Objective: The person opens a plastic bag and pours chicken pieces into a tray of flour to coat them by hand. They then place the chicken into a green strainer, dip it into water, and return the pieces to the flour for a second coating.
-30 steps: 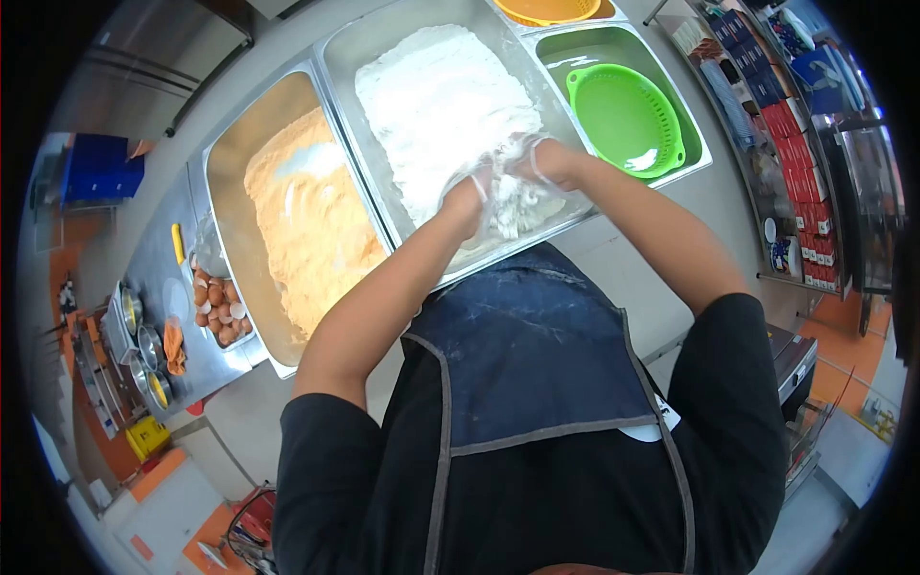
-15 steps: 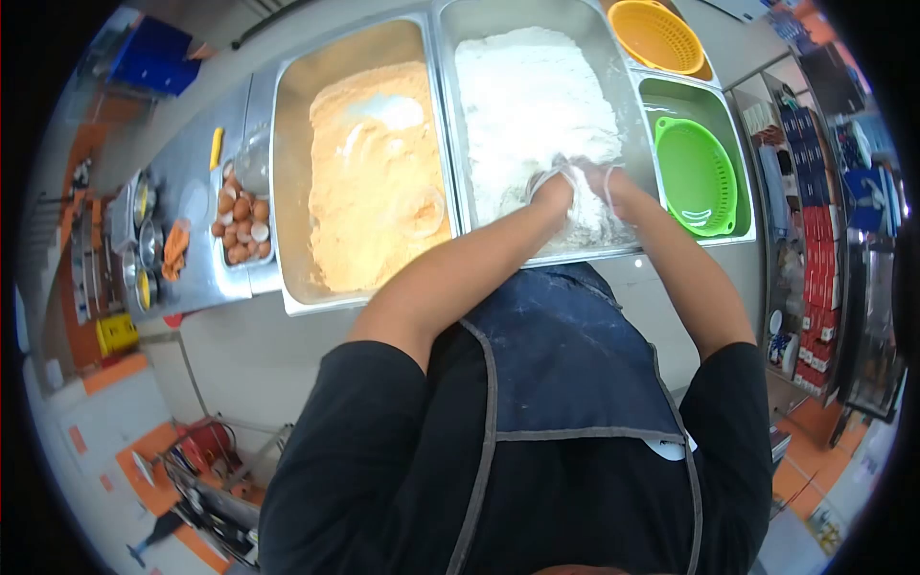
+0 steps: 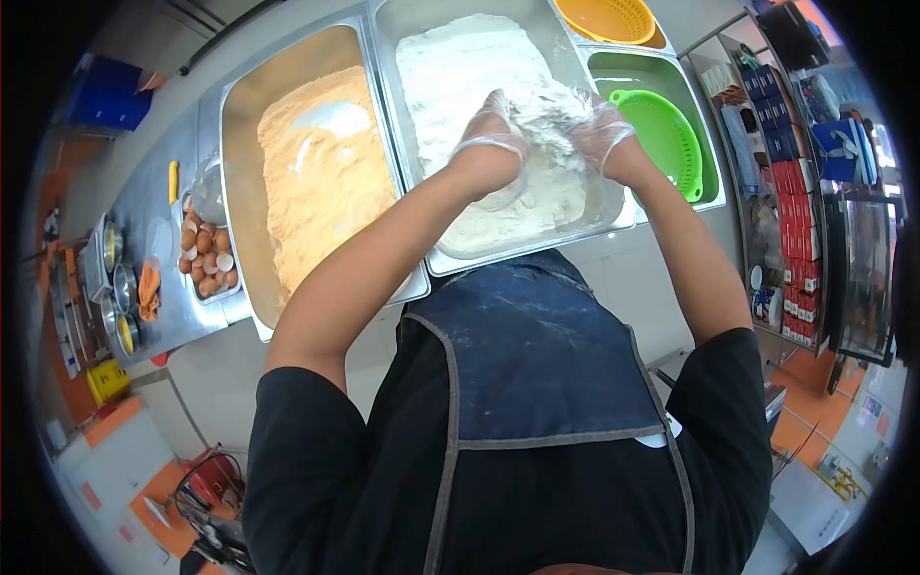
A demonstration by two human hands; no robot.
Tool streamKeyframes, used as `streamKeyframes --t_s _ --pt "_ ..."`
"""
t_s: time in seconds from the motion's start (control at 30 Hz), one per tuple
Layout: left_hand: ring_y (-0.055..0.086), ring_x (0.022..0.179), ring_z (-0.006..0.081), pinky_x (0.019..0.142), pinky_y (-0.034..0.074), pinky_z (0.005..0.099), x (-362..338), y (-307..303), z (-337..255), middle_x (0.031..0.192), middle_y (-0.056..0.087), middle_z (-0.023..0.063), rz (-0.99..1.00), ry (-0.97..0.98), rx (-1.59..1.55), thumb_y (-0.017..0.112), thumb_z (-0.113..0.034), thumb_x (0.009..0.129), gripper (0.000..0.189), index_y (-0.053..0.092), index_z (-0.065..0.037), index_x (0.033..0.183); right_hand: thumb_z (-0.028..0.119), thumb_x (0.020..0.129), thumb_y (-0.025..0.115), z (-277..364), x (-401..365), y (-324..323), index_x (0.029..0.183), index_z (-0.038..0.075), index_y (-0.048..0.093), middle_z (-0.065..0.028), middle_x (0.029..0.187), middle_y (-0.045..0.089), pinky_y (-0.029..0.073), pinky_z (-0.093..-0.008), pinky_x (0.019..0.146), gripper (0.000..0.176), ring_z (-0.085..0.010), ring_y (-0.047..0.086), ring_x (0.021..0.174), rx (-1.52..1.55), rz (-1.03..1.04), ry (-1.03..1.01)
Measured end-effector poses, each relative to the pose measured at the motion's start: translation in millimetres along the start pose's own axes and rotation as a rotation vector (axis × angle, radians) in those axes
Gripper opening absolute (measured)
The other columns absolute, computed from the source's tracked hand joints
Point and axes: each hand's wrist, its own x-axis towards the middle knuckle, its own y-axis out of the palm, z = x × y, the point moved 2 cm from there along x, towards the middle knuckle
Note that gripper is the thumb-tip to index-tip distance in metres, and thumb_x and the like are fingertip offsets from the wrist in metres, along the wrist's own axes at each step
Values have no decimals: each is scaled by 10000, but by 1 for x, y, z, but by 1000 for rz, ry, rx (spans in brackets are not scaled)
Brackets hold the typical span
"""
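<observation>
Powder point(image 3: 458, 69), white, lies in the metal pan point(image 3: 563, 63), whose long axis runs near to far. The bulk sits far of left hand point(image 3: 493, 140) and right hand point(image 3: 602, 132); both flank loose material, about equally close. Whether either grasps any: cannot tell.

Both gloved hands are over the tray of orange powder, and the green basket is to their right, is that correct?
Not quite: in the head view, the left hand and right hand are over the tray of white powder. The green basket is to their right.
</observation>
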Motion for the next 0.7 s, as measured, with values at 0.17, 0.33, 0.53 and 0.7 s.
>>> streamKeyframes --t_s 0.17,0.33,0.53,0.7 --pt "530 900 236 786 425 322 -2 -11 -19 1013 563 200 202 -204 -266 548 -173 778 401 513 59 1103 279 854 518 38 3 -27 1125 93 546 -142 1058 570 394 -307 895 330 -269 520 966 -375 67 73" --pt "555 877 257 776 433 328 8 -13 -13 1019 588 160 14 279 82 582 -284 807 395 548 15 1064 230 892 447 9 -9 -17 1150 -36 463 -164 1042 587 441 -337 823 371 -305 557 904 -197 23 -262" --pt "573 807 284 745 435 345 17 -20 -15 865 626 159 105 315 204 544 -301 828 314 619 -23 952 238 832 528 12 -17 -17 1120 -47 487 -213 1020 585 433 -352 810 408 -318 558 906 272 -87 168" --pt "565 751 277 710 427 347 21 -12 1 814 619 171 150 214 323 517 -296 842 302 627 -28 930 274 844 533 -1 0 11 1119 -2 508 -180 1053 582 447 -348 809 390 -314 562 916 -242 -15 129"
